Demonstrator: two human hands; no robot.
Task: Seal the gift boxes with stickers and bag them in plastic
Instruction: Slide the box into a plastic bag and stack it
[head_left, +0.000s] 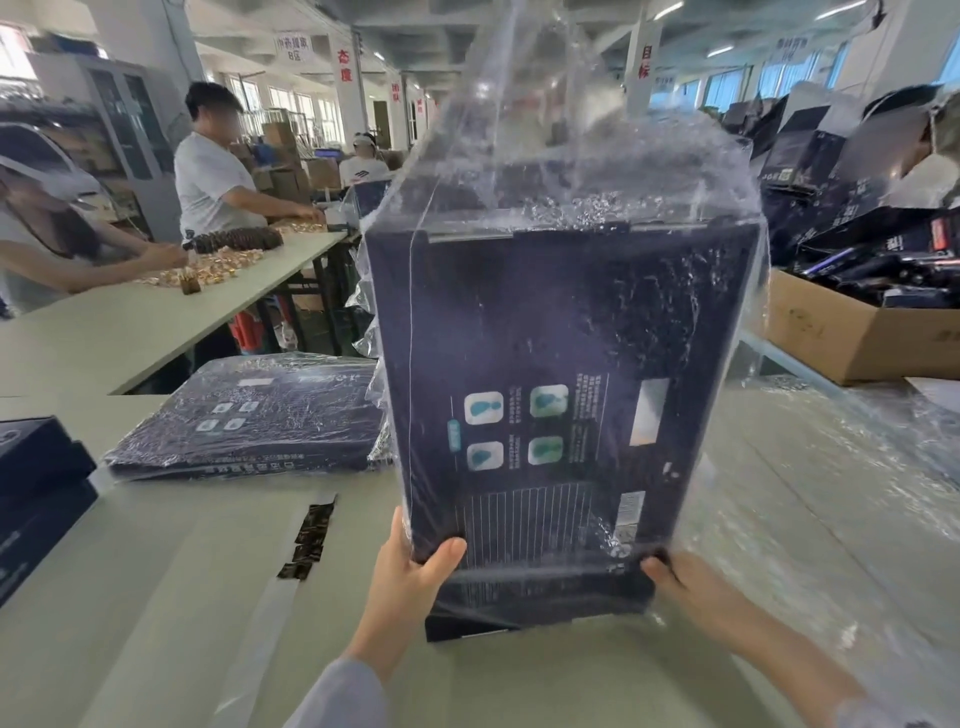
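Note:
A large dark navy gift box (561, 374) stands upright in front of me, tilted back, its printed back panel facing me. A clear plastic bag (571, 156) covers it and rises loose above its top edge. My left hand (410, 571) grips the box's lower left corner through the plastic, thumb on the front. My right hand (685, 582) grips the lower right corner the same way. A strip of dark stickers (306, 540) on white backing lies on the table to the left.
A bagged box (249, 415) lies flat at the left, with unbagged dark boxes (36, 493) at the far left edge. Loose plastic bags (857, 457) cover the table's right side. A cardboard carton (852, 332) of dark items sits back right. Other people work at a long table (156, 312).

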